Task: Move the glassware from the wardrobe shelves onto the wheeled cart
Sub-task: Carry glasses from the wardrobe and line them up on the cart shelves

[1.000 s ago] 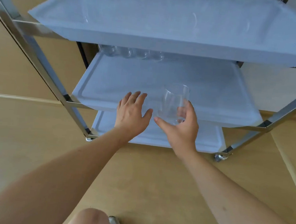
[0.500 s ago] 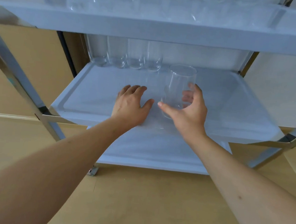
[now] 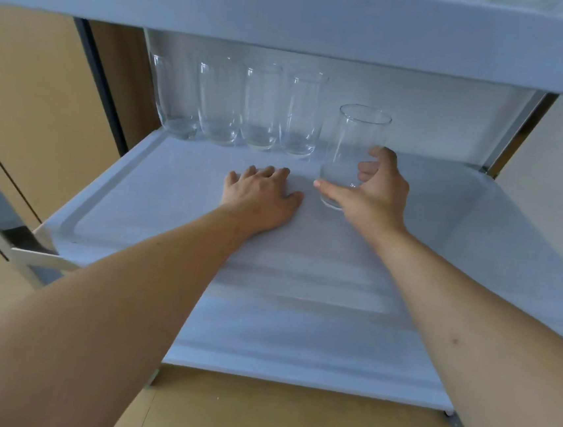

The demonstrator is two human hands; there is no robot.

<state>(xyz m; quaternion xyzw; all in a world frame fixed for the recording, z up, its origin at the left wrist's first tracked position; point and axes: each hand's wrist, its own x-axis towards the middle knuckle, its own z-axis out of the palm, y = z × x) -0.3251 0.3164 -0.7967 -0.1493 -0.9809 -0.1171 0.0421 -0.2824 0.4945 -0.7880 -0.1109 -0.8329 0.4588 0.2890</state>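
My right hand [image 3: 376, 195] grips a clear tumbler [image 3: 353, 144] low on its body, thumb in front and fingers behind, and the glass stands upright just above or on the cart's middle shelf [image 3: 169, 216]. Whether its base touches the tray I cannot tell. My left hand [image 3: 261, 197] rests flat on that shelf, fingers straight, just left of the glass. A row of several matching glasses [image 3: 239, 106] stands along the shelf's back edge, to the left of the held tumbler.
The cart's top shelf [image 3: 292, 14] overhangs close above the glasses. A chrome upright [image 3: 511, 132] runs at the back right and a chrome frame corner [image 3: 19, 243] sits at the front left. A lower shelf [image 3: 294, 352] lies beneath, over a tan floor.
Both hands have reached deeper over the middle shelf. The tumbler has travelled back toward the row of glasses, and my view has dropped lower and closer to the shelf.
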